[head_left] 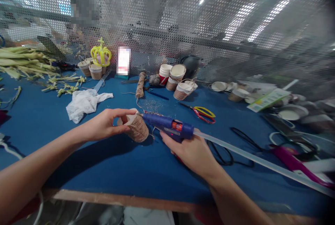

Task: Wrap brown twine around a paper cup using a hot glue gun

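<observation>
Near the front of the blue tabletop (117,172), a twine-wrapped cup (139,129) lies tilted with its pale mouth toward the left hand (111,124), whose thumb and fingers pinch it at the rim; what the cup may hold cannot be seen. The right hand (195,150) is wrapped around a blue glue gun (164,124), its nozzle at the cup's rim and a long translucent glue stick (235,151) running out of its rear. The two hands are apart, with the gun's body between them. Just behind the cup is a bundle of twine (140,85), and to its right lie scissors (204,113) with yellow and red handles. Farther back, a red-and-white cup (164,74) stands beside a grey ball of yarn (154,79), near a brown-sided cup (178,72) showing a white top; whether that is its inside or a lid is unclear. A tilted cup (182,90) sits before them. On the left, small wrapped cups (95,72) cluster below a yellow crown (101,57), contents too small to tell, beyond a crumpled white cloth (81,104). More cups (239,94) lie blurred at right.
</observation>
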`<state>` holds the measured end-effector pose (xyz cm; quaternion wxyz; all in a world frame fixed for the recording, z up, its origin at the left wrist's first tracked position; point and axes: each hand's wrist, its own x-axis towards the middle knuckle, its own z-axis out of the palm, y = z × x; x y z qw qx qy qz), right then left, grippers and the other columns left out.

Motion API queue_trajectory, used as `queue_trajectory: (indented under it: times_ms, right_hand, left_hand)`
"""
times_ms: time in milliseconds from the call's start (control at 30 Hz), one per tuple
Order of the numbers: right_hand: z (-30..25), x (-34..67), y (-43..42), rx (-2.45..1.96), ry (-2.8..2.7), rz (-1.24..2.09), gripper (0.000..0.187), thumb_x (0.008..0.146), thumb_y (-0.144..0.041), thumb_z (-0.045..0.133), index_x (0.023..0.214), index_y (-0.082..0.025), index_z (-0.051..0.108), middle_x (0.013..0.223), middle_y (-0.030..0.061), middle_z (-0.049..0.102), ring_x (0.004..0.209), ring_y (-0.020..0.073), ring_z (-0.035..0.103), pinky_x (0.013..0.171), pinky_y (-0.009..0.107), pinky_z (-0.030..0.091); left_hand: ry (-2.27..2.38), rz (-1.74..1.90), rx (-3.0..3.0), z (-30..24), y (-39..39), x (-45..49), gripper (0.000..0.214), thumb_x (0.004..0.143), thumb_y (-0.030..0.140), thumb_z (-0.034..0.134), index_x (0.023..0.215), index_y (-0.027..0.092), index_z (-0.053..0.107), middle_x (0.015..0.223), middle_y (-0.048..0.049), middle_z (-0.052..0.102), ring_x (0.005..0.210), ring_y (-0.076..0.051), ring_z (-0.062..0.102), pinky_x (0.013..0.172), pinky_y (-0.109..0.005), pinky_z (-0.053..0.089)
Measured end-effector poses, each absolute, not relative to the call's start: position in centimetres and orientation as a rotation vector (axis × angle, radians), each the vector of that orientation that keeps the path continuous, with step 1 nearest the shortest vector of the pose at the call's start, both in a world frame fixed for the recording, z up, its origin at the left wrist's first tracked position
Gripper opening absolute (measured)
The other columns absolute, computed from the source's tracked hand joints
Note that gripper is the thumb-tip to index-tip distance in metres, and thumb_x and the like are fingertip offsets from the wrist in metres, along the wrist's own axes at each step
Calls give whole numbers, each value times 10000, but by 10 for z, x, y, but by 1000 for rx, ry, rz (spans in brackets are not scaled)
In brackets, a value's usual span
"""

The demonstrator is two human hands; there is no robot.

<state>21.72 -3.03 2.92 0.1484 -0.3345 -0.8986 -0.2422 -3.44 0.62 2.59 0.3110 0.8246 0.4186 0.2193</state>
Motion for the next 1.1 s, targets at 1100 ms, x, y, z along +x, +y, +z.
queue_trajectory:
  times_ms: [1100]
  right_hand:
    - [34,216,-32,-907,-2576,-615,319,780,-35,426,769,-175,711,460,-5,547,401,103,461,430,211,328]
  left_hand:
    - [1082,574,2149,27,6,-34,503,798,286,541,1274,142,470,826,-29,608,722,-138,535,718,-263,435]
